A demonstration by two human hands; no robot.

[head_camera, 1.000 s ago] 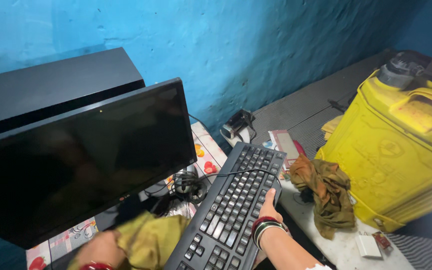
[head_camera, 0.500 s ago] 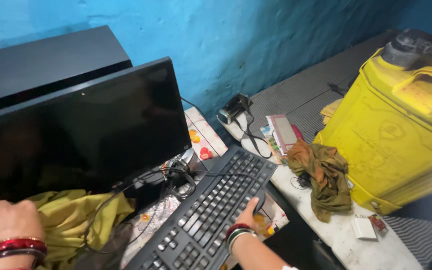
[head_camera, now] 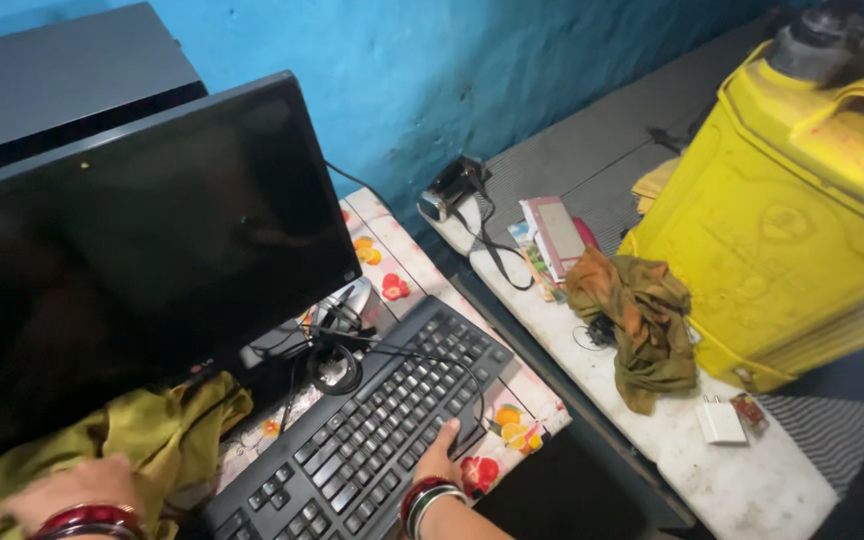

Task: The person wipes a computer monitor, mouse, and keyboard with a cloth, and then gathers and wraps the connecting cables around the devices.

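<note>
1. Far left of the keyboard (head_camera: 372, 420), the left hand (head_camera: 72, 495) lies on a yellow-green cloth (head_camera: 142, 440) bunched on the desk. Only the back of the hand shows, so whether the fingers pinch the cloth or just press on it cannot be told.
2. Behind and left of the keyboard stands one dark monitor (head_camera: 142, 230), with one black case (head_camera: 62, 70) behind it.
3. The keyboard lies slantwise on the fruit-printed table cover (head_camera: 392, 260), in front of the monitor. One coil of cable (head_camera: 337, 360) sits just beyond its far edge, with a lead curving over the keys.
4. The right hand (head_camera: 439, 455) holds the keyboard's near right edge, fingers closed narrowly on the rim and thumb on top.
5. Judged from this, the step in hand is settling the keyboard on the desk while the cloth waits at the side. Any further shift calls for a firm hold on that edge and care with the lead lying across the keys.
6. Right of the keyboard, on the pale ledge, lie one small black device (head_camera: 452, 185), one pink booklet (head_camera: 557, 230) on some papers, one olive-brown rag (head_camera: 637, 310) and one white plug (head_camera: 720, 420).
7. Farthest right stands one large yellow tank (head_camera: 792, 210).
8. Count: two cloths, two hands and one keyboard.
</note>
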